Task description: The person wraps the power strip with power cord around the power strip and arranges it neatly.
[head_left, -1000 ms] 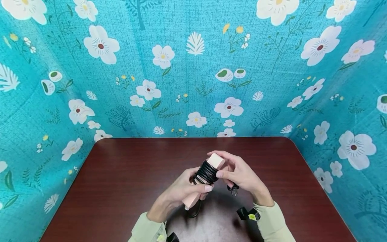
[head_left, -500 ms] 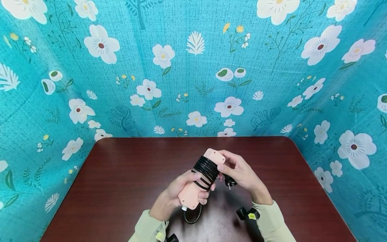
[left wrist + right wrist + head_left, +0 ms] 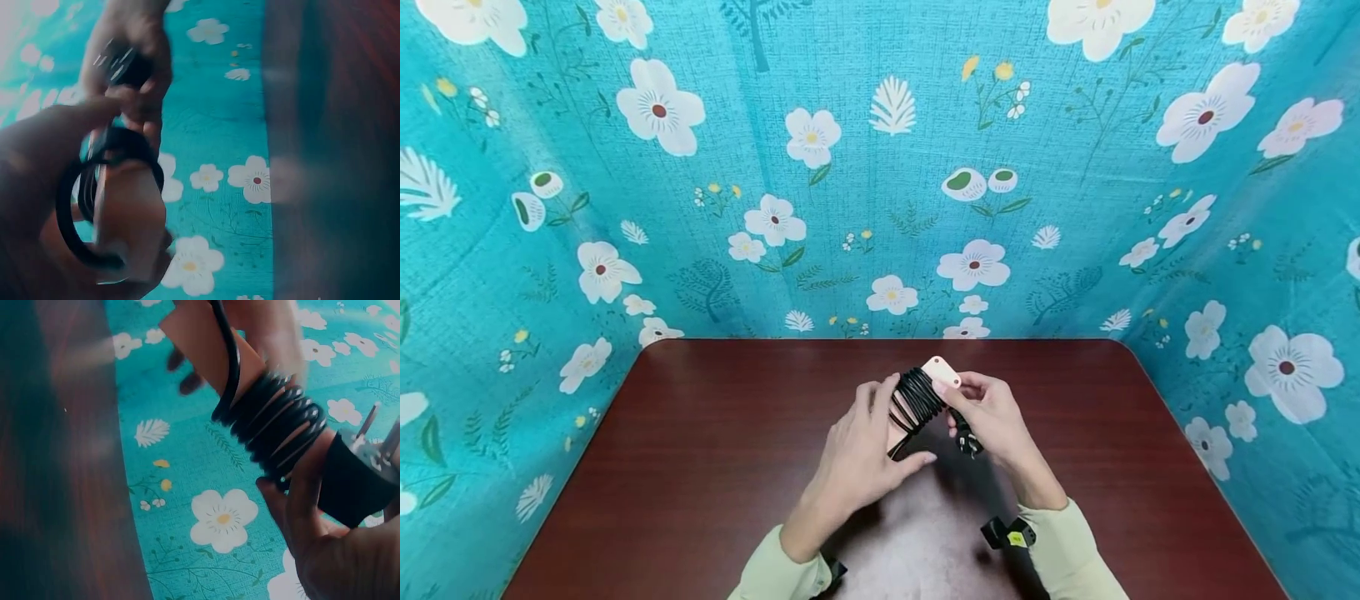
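Observation:
A pale pink power strip is tilted in the air above the table, with its black cord wound in several tight turns around the middle. My right hand pinches its far right end, thumb on top. The cord's black plug lies against the right fingers, prongs outward. My left hand is over the strip's near left end, its fingers along the far side and its thumb stretched out, away from the strip. In the left wrist view a loose loop of cord hangs at the near end; the hand is blurred there.
A dark red-brown table lies below both hands. Blue flowered cloth rises behind it and on both sides. Black wrist cameras sit at the sleeve cuffs.
The left hand has loosened from its wrap around the strip's near end and moved up its far side, thumb now spread. The strip has turned slightly and risen; the right hand keeps its hold.

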A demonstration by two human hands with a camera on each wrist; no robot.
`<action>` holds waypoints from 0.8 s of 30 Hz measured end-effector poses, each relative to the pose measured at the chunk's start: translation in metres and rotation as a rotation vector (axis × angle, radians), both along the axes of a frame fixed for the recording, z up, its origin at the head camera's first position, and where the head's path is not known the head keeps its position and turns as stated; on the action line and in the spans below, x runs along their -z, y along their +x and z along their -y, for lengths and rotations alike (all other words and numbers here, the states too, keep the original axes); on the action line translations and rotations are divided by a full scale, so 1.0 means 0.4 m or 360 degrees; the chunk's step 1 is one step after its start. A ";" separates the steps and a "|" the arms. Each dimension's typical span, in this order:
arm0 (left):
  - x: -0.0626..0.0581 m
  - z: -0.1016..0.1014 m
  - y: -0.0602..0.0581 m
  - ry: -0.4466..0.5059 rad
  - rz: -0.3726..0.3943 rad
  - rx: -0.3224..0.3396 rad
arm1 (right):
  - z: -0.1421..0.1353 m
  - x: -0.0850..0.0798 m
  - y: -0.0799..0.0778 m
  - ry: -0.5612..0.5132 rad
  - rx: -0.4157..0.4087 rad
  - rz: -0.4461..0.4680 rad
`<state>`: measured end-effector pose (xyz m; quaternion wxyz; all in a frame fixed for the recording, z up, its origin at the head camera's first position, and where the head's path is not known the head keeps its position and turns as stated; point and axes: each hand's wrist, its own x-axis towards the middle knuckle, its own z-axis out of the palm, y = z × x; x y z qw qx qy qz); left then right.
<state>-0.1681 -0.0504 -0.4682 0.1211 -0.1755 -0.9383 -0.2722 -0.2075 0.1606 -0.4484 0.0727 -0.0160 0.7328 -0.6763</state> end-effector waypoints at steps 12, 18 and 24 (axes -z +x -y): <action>-0.036 0.016 0.001 0.0330 0.0167 0.0064 | 0.036 -0.004 0.023 0.0489 0.0250 -0.0394; -0.053 0.055 -0.011 0.0639 0.0490 0.0174 | 0.033 0.014 0.034 0.0660 0.0130 -0.0761; -0.038 0.071 -0.026 0.0863 0.0758 0.0317 | 0.027 0.053 0.027 0.0746 0.0113 -0.1241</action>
